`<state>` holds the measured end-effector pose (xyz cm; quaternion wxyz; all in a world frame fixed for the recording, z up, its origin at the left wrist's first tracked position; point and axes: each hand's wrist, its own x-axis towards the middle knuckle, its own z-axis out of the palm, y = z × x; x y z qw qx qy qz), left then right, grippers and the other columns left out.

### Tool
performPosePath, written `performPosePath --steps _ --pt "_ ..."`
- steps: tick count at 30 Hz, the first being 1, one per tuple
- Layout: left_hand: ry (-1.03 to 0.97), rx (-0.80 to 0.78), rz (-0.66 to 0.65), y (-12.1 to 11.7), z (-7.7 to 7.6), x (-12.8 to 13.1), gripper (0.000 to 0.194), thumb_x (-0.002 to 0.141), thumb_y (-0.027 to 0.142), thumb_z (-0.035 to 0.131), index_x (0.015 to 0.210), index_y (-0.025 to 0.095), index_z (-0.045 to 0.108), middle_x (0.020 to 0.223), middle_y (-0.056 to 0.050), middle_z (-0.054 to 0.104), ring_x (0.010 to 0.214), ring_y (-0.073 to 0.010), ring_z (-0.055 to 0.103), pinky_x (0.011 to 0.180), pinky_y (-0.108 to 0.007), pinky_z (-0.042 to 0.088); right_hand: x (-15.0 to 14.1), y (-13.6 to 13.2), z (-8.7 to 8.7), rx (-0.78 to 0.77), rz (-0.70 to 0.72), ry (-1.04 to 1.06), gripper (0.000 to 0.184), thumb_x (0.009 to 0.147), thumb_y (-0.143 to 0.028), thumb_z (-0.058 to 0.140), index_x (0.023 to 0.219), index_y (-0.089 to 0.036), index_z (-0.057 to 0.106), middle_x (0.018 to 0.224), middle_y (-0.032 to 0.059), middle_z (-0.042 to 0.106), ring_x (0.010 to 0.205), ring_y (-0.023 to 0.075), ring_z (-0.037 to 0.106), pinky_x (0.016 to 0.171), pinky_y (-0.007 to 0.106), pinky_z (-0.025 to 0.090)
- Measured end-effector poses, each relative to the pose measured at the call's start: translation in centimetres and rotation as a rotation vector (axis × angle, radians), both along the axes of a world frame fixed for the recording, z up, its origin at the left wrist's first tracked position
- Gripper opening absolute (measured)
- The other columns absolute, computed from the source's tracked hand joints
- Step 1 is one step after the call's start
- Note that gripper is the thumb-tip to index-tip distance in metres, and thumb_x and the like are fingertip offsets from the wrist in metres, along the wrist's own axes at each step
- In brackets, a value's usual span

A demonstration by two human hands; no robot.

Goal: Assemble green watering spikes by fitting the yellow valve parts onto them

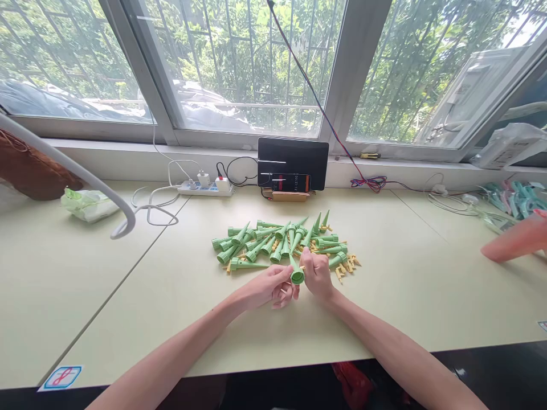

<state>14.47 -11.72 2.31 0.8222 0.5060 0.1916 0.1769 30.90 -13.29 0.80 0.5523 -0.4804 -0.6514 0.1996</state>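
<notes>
My left hand (277, 286) pinches a green plastic watering spike (297, 275), its open threaded end turned toward me and its narrow tip pointing away. Close against the spike, my right hand (316, 274) is closed, and a bit of a small yellow valve piece (303, 267) shows at its fingers. Just beyond both hands lies a loose pile of similar green spikes (256, 246). Small yellow pieces (351, 263) are scattered among them and at the right side of the pile.
A tablet (293, 149) and a phone (294, 183) stand behind the pile. At the left are a power strip (207, 189), a white curved arm (85, 165) and a wipes pack (88, 205). A pink object (513, 239) and teal-and-pink items (519, 199) lie at the right.
</notes>
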Motion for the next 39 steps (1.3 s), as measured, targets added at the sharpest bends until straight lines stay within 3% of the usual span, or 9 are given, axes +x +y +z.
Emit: performPosePath --steps 15,26,30,35,39 --pt "0.219 0.339 0.031 -0.1 1.0 -0.4 0.047 0.093 0.059 0.046 0.082 0.015 0.053 0.057 0.001 0.058 0.04 -0.0064 0.042 0.046 -0.021 0.036 0.3 0.2 0.1 -0.074 0.049 -0.028 0.056 0.103 -0.04 0.028 0.049 -0.023 0.029 0.042 -0.0023 0.039 0.04 0.0118 0.035 0.048 0.029 0.034" --pt "0.341 0.551 0.143 -0.5 1.1 -0.3 0.036 0.094 0.048 0.048 0.079 0.016 0.054 0.051 0.004 0.052 0.04 -0.0079 0.041 0.046 -0.021 0.035 0.5 0.4 0.3 -0.094 0.058 -0.089 0.052 0.101 -0.036 0.03 0.052 -0.023 0.017 0.045 -0.0045 0.023 0.043 0.0099 0.022 0.046 0.028 0.025" --pt "0.403 0.705 0.198 -0.6 0.8 -0.2 0.03 0.095 0.041 0.047 0.077 0.017 0.052 0.052 0.004 0.05 0.047 -0.0106 0.045 0.05 -0.022 0.036 0.6 0.5 0.3 -0.108 0.064 -0.117 0.052 0.1 -0.035 0.031 0.052 -0.022 0.017 0.045 -0.0052 0.021 0.043 0.0088 0.021 0.046 0.026 0.024" --pt "0.484 0.969 0.284 -0.4 0.0 -0.1 0.024 0.093 0.038 0.053 0.084 0.017 0.056 0.075 -0.002 0.06 0.066 -0.015 0.052 0.062 -0.025 0.04 0.5 0.5 0.5 -0.093 0.045 -0.156 0.053 0.099 -0.032 0.032 0.05 -0.022 0.019 0.044 -0.0056 0.022 0.041 0.0077 0.023 0.047 0.024 0.024" --pt "0.487 1.076 0.296 -0.4 -0.3 0.0 0.019 0.095 0.033 0.051 0.084 0.018 0.053 0.076 -0.001 0.057 0.067 -0.0152 0.05 0.066 -0.027 0.04 0.5 0.6 0.4 -0.093 0.039 -0.176 0.054 0.1 -0.033 0.033 0.048 -0.022 0.021 0.042 -0.0055 0.025 0.04 0.0081 0.025 0.047 0.025 0.026"
